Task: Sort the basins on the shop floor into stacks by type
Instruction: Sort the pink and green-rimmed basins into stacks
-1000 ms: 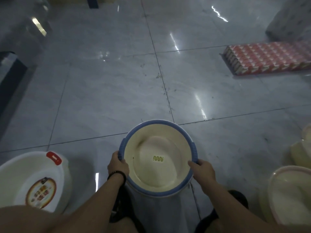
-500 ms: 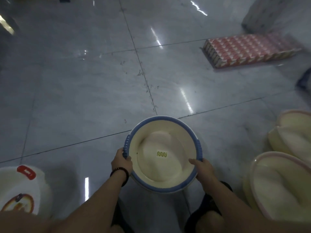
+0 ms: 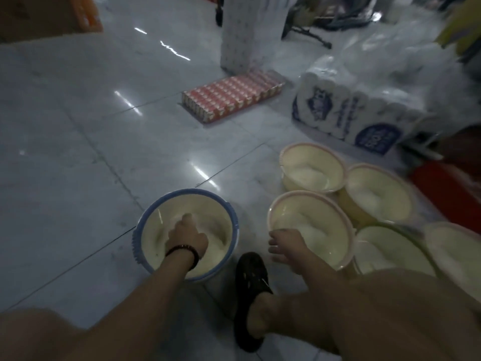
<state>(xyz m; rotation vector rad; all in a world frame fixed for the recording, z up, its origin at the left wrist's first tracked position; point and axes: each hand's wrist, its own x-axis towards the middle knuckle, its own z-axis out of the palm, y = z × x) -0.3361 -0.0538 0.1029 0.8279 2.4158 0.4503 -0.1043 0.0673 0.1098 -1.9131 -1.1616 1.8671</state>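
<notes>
Left hand [image 3: 186, 237] sunk inside the blue-rimmed basin [image 3: 156, 225] near centre, knuckles up, fingers seemingly folded against the bowl's bottom; too blurred to tell pressing from gripping. Right hand [image 3: 286, 246] on the near rim of the closest pink-rimmed basin [image 3: 312, 217], fingers curled over the edge in what looks like a grip.

Around them, from big to small: grey tiled shop floor [image 3: 78, 152] stretching far and left; wrapped packs of toilet paper [image 3: 346, 113] at far right; cluster of cream basins [image 3: 377, 201] at right, five in view counting the held one, rims touching or overlapping, mostly pink-edged; flat of red cartons [image 3: 231, 97] far centre, well apart from the basins; black sandal [image 3: 251, 277] on the near floor between the two handled basins; dark bracelet [image 3: 182, 250] on the left wrist.

Judged as mid-sort: blue-rimmed type standing alone at left, near the pink-rimmed group but not touching it, with the pink ones next in line. Next move likely calls for lifting the gripped pink-rimmed basin clear of its neighbours, squaring it over a matching one and nesting it level. Needs the left hand out of the blue bowl to share the load, and care not to drag the touching rims along.
</notes>
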